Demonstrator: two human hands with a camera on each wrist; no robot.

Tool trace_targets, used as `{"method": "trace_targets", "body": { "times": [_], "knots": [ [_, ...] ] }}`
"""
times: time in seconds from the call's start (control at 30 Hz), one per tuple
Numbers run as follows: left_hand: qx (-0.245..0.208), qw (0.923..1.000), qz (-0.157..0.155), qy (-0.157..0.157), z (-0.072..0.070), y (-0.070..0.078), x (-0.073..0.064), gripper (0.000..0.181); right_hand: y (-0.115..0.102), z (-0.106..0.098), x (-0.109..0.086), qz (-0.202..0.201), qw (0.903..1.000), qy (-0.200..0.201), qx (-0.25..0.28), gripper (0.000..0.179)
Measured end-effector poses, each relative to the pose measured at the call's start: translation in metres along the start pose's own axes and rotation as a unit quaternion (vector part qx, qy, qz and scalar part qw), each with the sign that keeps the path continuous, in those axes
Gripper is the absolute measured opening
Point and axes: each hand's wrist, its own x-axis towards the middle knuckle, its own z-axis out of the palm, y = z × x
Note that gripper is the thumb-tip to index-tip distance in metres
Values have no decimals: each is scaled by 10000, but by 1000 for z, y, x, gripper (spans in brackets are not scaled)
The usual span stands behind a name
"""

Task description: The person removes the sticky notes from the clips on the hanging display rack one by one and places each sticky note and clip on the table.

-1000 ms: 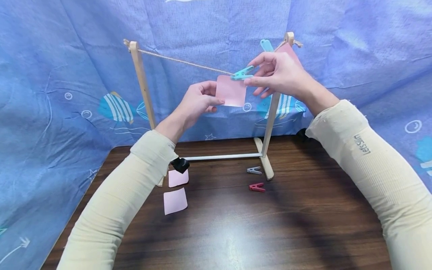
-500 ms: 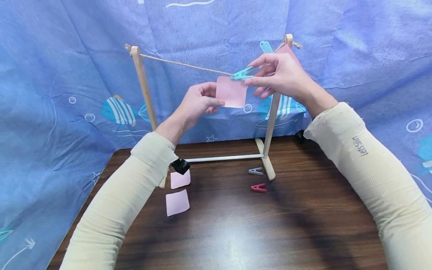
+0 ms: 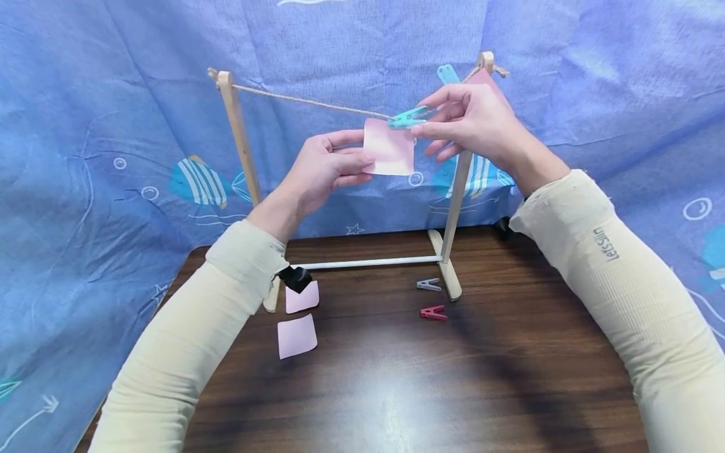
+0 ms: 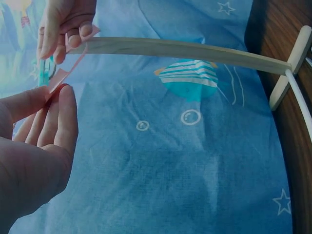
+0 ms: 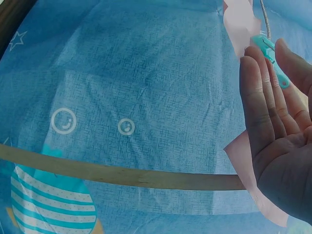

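A pink square of paper [image 3: 388,148] hangs at the rope [image 3: 317,103], where a turquoise clothespin [image 3: 406,117] bites its top edge. My left hand [image 3: 323,162] pinches the paper's left side, thumb in front and fingers partly behind it. At the clothespin's handle ends, my right hand [image 3: 476,119] has thumb and index finger on either side, the handles spread apart. The right wrist view shows the same clothespin [image 5: 264,48] between thumb and fingers. Behind the right hand, a second pink paper [image 3: 486,82] hangs near a light-blue clothespin [image 3: 448,73], partly hidden.
The rope runs between two wooden posts [image 3: 240,138] joined below by a white bar [image 3: 368,262]. On the dark wooden table [image 3: 362,377] lie two pink papers [image 3: 297,336], a grey clothespin [image 3: 428,285] and a red one [image 3: 433,313]. A blue sea-pattern cloth [image 3: 141,113] hangs behind.
My left hand's fingers have straightened and shifted slightly left along the paper. The paper's surface has tilted a little. The right hand has stayed at the clothespin.
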Motion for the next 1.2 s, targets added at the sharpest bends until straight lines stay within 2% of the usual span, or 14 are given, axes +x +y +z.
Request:
{"method": "trace_targets", "body": {
  "times": [0.4,0.67,0.87,0.97,1.2],
  "knots": [
    [-236,9997,-2,-77,-2,1,-3,42,4,1,-1,-63,9996,-34,273,37],
    [148,9996,232,79,-7,0,-6,37,2,0,-2,-237,9995,21,226,32],
    [247,9992,260,161,-11,1,-8,34,1,-2,-2,-252,9971,339,641,26],
    [305,9992,220,152,-13,-1,-11,34,2,-2,-5,-319,9961,472,670,23],
    [274,9995,121,136,-24,-8,-23,34,7,-3,-24,-459,9907,556,1154,20]
  ]
}}
